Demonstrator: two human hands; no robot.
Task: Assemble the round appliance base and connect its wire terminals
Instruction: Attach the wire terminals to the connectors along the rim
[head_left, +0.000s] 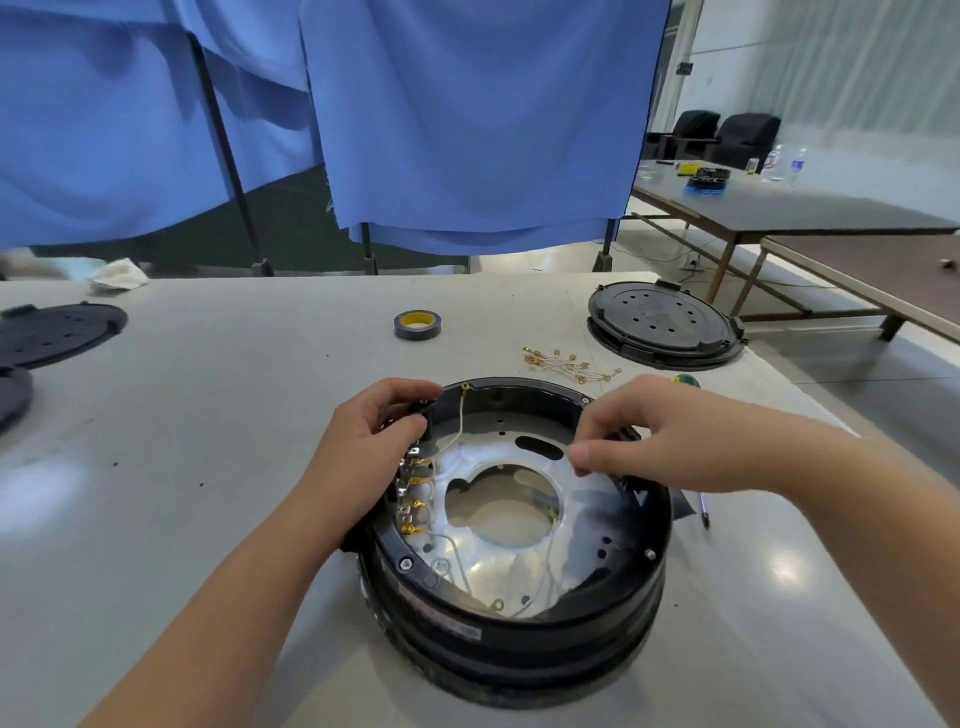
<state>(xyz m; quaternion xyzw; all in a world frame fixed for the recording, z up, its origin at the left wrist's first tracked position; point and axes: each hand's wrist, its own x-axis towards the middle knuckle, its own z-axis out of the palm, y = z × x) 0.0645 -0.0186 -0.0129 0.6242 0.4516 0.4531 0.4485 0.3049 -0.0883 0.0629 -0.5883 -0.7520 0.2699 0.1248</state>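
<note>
The round black appliance base (519, 639) stands open side up in front of me, with a silvery metal plate (483, 566) inside. Brass wire terminals (415, 506) line its left inner wall, and thin white wires (460, 421) run across the plate. My left hand (374, 441) grips the base's left rim beside the terminal strip. My right hand (634, 436) rests over the right rim with fingers curled; whether they pinch anything I cannot make out. Loose wires with brass terminals (566, 364) lie on the table beyond the base.
A roll of dark tape (415, 325) lies mid-table. A black round cover (665, 322) sits at the back right, and other black covers (52, 332) at the left edge. A green-handled screwdriver (685, 381) and a pen (704, 512) lie right of the base. Blue cloth hangs behind.
</note>
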